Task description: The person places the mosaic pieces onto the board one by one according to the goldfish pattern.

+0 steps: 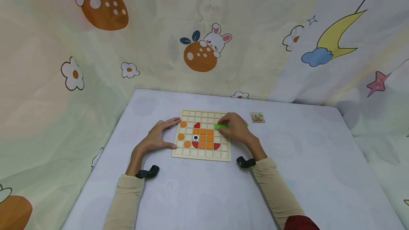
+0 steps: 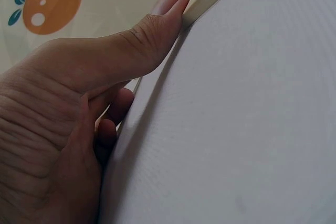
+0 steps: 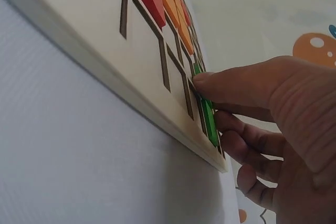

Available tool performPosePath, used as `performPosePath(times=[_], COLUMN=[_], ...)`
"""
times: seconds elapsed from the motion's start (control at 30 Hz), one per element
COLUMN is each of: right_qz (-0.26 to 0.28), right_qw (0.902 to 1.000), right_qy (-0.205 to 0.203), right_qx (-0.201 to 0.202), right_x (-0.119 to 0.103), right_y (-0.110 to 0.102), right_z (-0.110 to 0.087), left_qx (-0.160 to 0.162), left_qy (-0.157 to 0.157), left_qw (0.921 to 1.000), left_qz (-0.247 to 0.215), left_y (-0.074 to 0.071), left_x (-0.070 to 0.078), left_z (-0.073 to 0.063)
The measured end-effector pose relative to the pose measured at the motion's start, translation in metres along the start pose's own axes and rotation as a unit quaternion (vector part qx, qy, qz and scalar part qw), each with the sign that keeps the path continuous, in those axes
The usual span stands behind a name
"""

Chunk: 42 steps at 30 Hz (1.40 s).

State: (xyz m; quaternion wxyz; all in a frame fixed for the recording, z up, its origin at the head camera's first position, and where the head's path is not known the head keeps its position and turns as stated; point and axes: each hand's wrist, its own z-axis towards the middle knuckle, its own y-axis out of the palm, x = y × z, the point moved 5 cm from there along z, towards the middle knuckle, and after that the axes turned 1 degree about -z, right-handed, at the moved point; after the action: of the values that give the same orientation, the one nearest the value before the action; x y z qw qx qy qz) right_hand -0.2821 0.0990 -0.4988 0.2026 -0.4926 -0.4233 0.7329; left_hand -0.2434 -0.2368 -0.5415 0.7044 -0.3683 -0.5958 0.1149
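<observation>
A pale wooden grid board (image 1: 204, 155) lies on the table with flat coloured pieces on it. Orange squares (image 1: 202, 138) fill its middle, edged by several red rounded pieces (image 1: 217, 146). Orange discs (image 1: 183, 124) sit on the left, and a black-and-white eye piece (image 1: 195, 137) is by the squares. My left hand (image 1: 156, 136) spreads along the board's left edge, thumb and fingertips touching it. With thumb and fingers my right hand (image 1: 234, 127) pinches a green piece (image 1: 220, 126) at the board's upper right; the green piece (image 3: 209, 121) lies against the grid.
A small picture card (image 1: 257, 117) lies right of the board. Another bit of green (image 1: 246, 124) shows past the right hand, mostly hidden. The white-covered table (image 1: 191, 194) meets a patterned cloth backdrop (image 1: 159, 45) behind.
</observation>
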Motion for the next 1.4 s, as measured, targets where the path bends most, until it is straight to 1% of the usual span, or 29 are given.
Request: performPosePath(times=[0.2, 0.33, 0.47, 0.53, 0.7, 0.8, 0.97, 1.4], right_qz=[-0.011, -0.003, 0.017, 0.023, 0.012, -0.002, -0.018, -0.007], right_qw=[0.9999, 0.9997, 0.9989, 0.9979, 0.9955, 0.9947, 0.9943, 0.9952], right_qy=[0.011, 0.022, 0.040, 0.056, 0.091, 0.101, 0.103, 0.093], right_qx=[-0.008, -0.002, 0.014, 0.021, 0.022, 0.018, 0.022, 0.030], right_x=[-0.002, 0.002, 0.013, 0.021, 0.044, 0.052, 0.059, 0.063], right_y=[0.003, -0.003, -0.016, -0.024, -0.042, -0.049, -0.054, -0.053], right_z=[0.001, -0.003, -0.011, -0.016, -0.029, -0.035, -0.041, -0.044], left_qx=[0.001, 0.000, 0.001, 0.001, 0.002, 0.002, 0.001, 0.002], left_qy=[0.003, 0.004, 0.003, 0.003, 0.002, 0.000, -0.002, -0.002], left_qw=[1.0000, 1.0000, 1.0000, 1.0000, 1.0000, 1.0000, 1.0000, 1.0000], left_qz=[0.002, -0.001, -0.003, -0.003, 0.002, 0.004, 0.001, 0.008], left_y=[0.000, -0.001, -0.001, -0.001, -0.001, -0.001, 0.000, 0.001], left_x=[0.001, 0.002, 0.002, 0.003, 0.003, 0.001, 0.000, 0.001], left_z=[0.000, 0.000, 0.000, 0.000, 0.000, 0.000, 0.000, 0.000])
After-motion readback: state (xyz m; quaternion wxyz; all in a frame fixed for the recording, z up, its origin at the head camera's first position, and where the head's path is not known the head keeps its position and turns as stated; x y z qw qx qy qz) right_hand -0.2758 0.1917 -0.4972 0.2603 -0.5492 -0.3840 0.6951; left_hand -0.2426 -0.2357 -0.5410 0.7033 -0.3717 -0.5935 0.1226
